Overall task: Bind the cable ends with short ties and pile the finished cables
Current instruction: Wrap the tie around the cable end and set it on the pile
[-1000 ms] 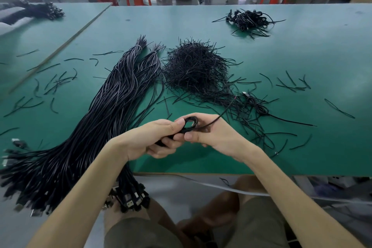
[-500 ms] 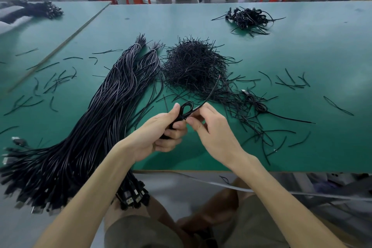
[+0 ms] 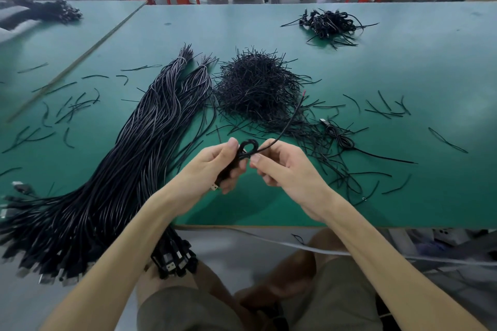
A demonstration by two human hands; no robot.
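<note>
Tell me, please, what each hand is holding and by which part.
The left hand grips the coiled cable around its gathered middle, below the loop; the right hand pinches its loose end beside the coil.

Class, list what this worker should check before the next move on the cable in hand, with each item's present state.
1. Left hand grips the coiled cable: ok.
2. Right hand pinches the cable beside its loop: ok.
3. Loose end wound in: not ok, it sticks up.
4. Tie round the coil: cannot tell.
5. Heap of ties close by: ok.
6. Finished pile ready at the far right: ok.
</note>
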